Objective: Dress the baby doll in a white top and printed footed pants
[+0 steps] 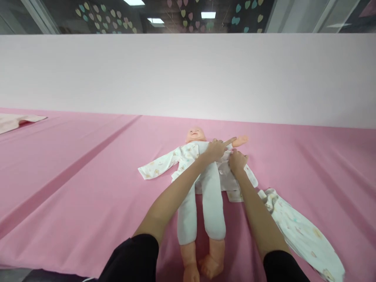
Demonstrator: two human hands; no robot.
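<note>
A baby doll (202,196) lies on its back on the pink sheet (88,188), head away from me. A white printed baby shirt (164,162) lies open under it, one empty sleeve spread to the left. My left hand (217,149) rests on the doll's chest by its bare outstretched arm (241,140), index finger pointing out, other fingers pinching the shirt's edge. My right hand (237,161) is closed on the shirt's fabric just below that arm.
White printed baby trousers (302,231) lie crumpled on the sheet at the lower right. A pale folded cloth (17,120) sits at the far left edge. A white partition wall (188,74) runs behind the table.
</note>
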